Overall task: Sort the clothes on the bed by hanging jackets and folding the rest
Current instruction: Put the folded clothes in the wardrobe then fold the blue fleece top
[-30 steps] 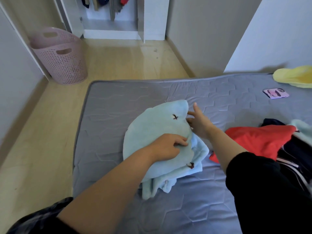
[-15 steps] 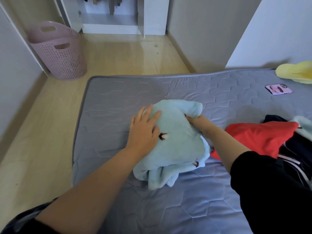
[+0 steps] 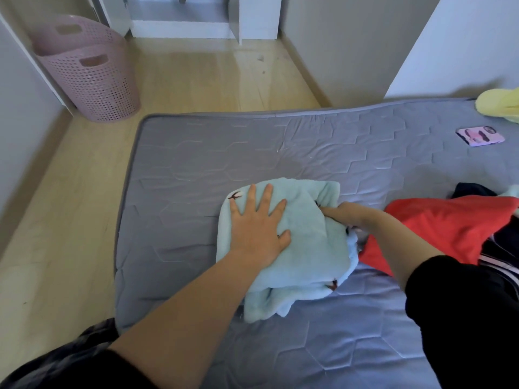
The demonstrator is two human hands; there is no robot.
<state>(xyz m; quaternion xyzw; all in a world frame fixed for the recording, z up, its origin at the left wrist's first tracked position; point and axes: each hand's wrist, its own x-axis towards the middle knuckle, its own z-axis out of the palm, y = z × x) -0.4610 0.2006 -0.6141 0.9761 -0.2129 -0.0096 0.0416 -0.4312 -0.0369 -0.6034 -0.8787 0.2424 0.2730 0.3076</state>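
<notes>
The grey quilted mattress (image 3: 309, 153) is the biggest thing and fills most of the view. The wooden floor (image 3: 196, 77) lies beyond its far edge and along its left side. On this floor, near the far left corner of the mattress, stands a pink laundry basket (image 3: 92, 77) with many small holes.

On the mattress, near its middle, lies the light blue fleece garment (image 3: 309, 248), folded into a thick bundle with small dark bird patterns. It is the task's thing at this moment. Just at its right side, touching it, is a red garment (image 3: 449, 226), which lies on dark clothes (image 3: 500, 248) with white stripes at the right edge of the mattress. A yellow cloth (image 3: 500, 105) lies at the far right corner of the mattress, and a pink phone (image 3: 479, 136) lies flat on the mattress near this cloth, well apart from the blue bundle.

The left hand (image 3: 258, 223) is laid flat on top of the blue garment, palm down, with the fingers spread apart. The right hand (image 3: 345, 214) reaches into a fold at the right side of the same garment; its fingers are hidden inside the fabric, so I cannot tell if they pinch it or not. Both arms wear dark sleeves pushed up.
</notes>
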